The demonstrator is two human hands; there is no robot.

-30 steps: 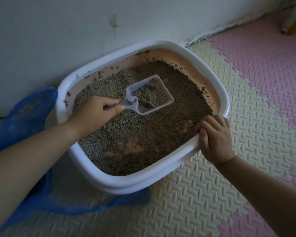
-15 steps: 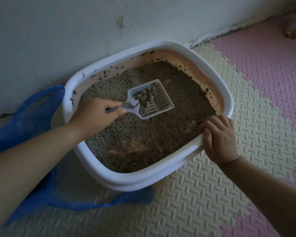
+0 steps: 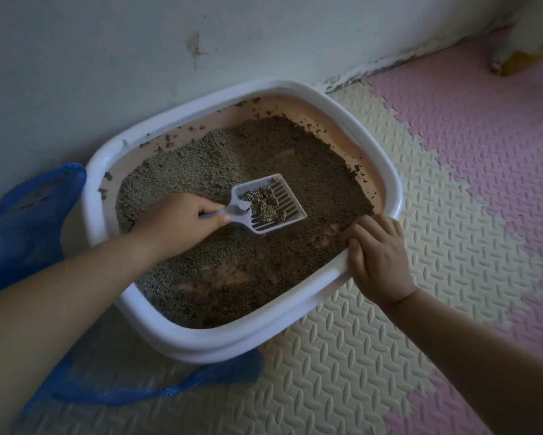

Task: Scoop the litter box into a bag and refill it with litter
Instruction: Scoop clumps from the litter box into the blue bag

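Near edge: we see both bare forearms come in over the foam mat (image 3: pixel 373 340), the left from 8 o'clock and the right from 5 o'clock.

Blue bag (image 3: pixel 22 221) lies at 9 o'clock of the litter box (image 3: pixel 201 337), and a strip of it runs under the box's near rim.

Right hand (image 3: pixel 380 255): palm down, fingers curled over the box rim at its 4 o'clock corner, thumb along the rim. It grips the rim.

Left hand (image 3: pixel 176 221): inside the box, left of centre, knuckles up. Fingers are wrapped round the handle of the scoop (image 3: pixel 290 199), with the thumb laid along the handle.

The scoop points to 2 o'clock and is held roughly level, low over the litter (image 3: pixel 311 171). We can't tell if it touches the surface. Clumps (image 3: pixel 267 204) sit in the pan near the handle end.

The litter covers most of the floor. It's thin at 6 o'clock, where the pink bottom shows through.

The box's far rim sits against the wall (image 3: pixel 107 58) at 12 o'clock.
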